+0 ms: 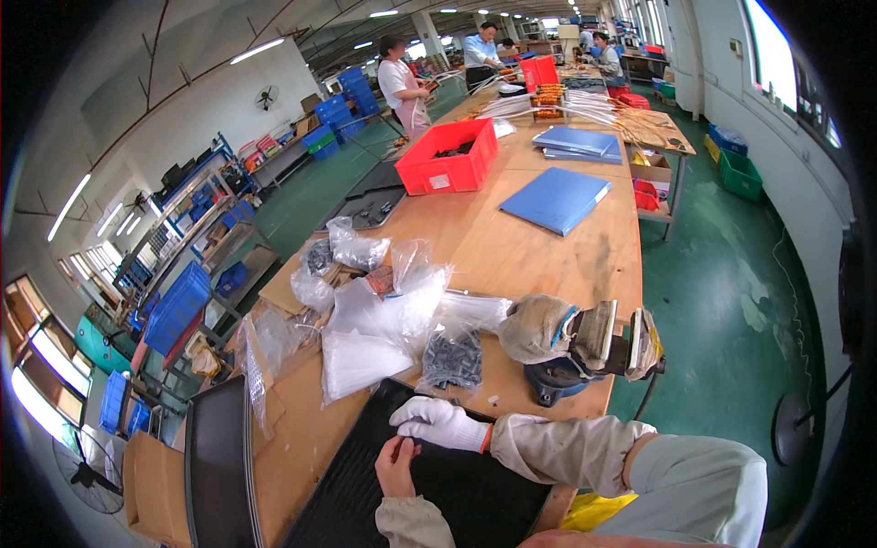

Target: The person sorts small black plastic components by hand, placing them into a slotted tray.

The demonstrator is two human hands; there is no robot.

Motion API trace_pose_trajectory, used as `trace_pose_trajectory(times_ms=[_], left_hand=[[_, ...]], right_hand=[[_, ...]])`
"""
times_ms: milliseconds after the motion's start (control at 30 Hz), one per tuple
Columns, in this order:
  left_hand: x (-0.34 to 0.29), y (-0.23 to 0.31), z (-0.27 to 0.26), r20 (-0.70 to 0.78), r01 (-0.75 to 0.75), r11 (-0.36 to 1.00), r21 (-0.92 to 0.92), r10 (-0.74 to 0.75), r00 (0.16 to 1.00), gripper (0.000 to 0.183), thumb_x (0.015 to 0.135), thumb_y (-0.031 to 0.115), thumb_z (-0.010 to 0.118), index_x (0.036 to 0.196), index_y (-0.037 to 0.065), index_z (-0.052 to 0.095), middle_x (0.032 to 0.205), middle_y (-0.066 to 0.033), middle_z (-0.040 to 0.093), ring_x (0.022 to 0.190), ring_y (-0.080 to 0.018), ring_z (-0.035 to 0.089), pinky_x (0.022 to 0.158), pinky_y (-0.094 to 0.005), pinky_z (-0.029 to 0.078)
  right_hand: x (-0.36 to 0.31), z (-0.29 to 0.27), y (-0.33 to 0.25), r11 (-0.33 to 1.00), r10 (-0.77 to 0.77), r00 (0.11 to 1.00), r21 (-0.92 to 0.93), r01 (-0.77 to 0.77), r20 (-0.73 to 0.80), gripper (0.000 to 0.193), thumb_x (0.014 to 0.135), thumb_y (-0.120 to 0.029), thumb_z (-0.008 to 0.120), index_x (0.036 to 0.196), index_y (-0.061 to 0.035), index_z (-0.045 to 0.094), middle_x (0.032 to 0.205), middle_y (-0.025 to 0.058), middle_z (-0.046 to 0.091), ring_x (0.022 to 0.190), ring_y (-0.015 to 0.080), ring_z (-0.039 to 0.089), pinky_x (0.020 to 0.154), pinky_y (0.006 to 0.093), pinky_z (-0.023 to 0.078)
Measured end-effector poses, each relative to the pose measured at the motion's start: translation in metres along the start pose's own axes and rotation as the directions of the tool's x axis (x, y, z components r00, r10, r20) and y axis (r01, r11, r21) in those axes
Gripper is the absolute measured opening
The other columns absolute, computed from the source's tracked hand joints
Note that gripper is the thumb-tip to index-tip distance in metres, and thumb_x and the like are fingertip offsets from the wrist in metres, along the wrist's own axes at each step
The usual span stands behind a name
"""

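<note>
My left hand [396, 467], bare, is closed with its fingertips pinched together. Against it is my right hand [440, 424] in a white knit glove, with its fingers curled. Anything between the fingers is too small or hidden to make out. Both hands are over a black ribbed mat or tray [475, 489] on the wooden bench. Just beyond them lies a clear bag of small dark grey parts [451, 358]. Plastic bags of white strips [361, 363] are heaped to its left.
A bench vise [559, 379] wrapped in cloth stands at the bench's right edge. Farther along are a blue folder [557, 200], a red crate [448, 157] of dark parts and a black tray [365, 208]. A dark panel [219, 470] leans at the left. Other people work at the far end.
</note>
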State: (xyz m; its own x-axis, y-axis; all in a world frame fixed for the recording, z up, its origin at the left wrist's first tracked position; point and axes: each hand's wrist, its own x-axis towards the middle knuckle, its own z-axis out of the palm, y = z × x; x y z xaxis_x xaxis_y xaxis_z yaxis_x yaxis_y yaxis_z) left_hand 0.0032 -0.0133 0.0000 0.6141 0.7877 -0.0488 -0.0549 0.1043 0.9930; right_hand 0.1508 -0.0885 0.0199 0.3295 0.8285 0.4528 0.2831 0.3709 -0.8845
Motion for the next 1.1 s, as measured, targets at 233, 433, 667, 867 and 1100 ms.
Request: trace_pose_trajectory(times_ms=[233,433,667,867,1100], left_hand=[[0.003,-0.006,-0.002,-0.068,0.018,0.993,-0.116,-0.026,0.997,0.025,0.09,0.01,0.065,0.109,-0.006,0.061,0.093,-0.0071,0.063,0.076,-0.0139,0.061,0.073,-0.0261,0.053],[0.0,0.002,-0.003,-0.094,0.008,0.984,-0.18,-0.026,0.995,0.025,0.092,0.012,0.062,0.111,-0.005,0.06,0.095,-0.0061,0.063,0.077,-0.013,0.061,0.073,-0.0253,0.052],[0.001,0.006,0.0,-0.129,-0.055,0.992,-0.116,0.04,0.991,0.026,0.092,0.012,0.062,0.111,-0.005,0.06,0.096,-0.006,0.063,0.079,-0.0121,0.06,0.074,-0.024,0.051],[-0.001,0.007,0.001,-0.139,-0.062,0.99,-0.126,0.044,0.989,0.025,0.092,0.012,0.064,0.11,-0.005,0.061,0.095,-0.0055,0.063,0.078,-0.0114,0.059,0.074,-0.0239,0.051],[-0.001,0.009,0.001,-0.147,-0.067,0.995,-0.074,0.056,0.988,0.023,0.091,0.012,0.064,0.108,-0.004,0.062,0.093,-0.0049,0.063,0.078,-0.0106,0.059,0.074,-0.024,0.051]], right_hand=[[0.0,-0.007,-0.001,0.994,-0.041,0.996,-0.098,0.049,0.078,0.022,0.09,-0.016,0.063,0.11,-0.0042,0.063,0.104,0.0107,0.062,0.098,0.0228,0.061,0.086,0.0316,0.049],[0.001,-0.001,-0.007,0.963,-0.161,0.98,-0.197,0.182,0.115,0.027,0.091,-0.019,0.06,0.115,-0.006,0.062,0.105,0.0135,0.061,0.099,0.0299,0.061,0.087,0.0363,0.049],[0.003,-0.003,-0.004,0.947,-0.209,0.977,-0.241,0.213,0.04,0.024,0.087,-0.016,0.064,0.108,-0.0058,0.062,0.102,0.0127,0.063,0.097,0.0309,0.061,0.084,0.0381,0.05],[0.001,-0.002,0.001,0.947,-0.184,0.979,-0.251,0.2,0.084,0.023,0.086,-0.014,0.064,0.107,-0.0063,0.063,0.1,0.0126,0.062,0.096,0.031,0.061,0.083,0.0382,0.05],[0.002,-0.001,-0.002,0.949,-0.203,0.979,-0.242,0.203,0.025,0.018,0.085,-0.013,0.065,0.102,-0.0066,0.063,0.098,0.0116,0.062,0.096,0.0301,0.061,0.082,0.0377,0.05]])
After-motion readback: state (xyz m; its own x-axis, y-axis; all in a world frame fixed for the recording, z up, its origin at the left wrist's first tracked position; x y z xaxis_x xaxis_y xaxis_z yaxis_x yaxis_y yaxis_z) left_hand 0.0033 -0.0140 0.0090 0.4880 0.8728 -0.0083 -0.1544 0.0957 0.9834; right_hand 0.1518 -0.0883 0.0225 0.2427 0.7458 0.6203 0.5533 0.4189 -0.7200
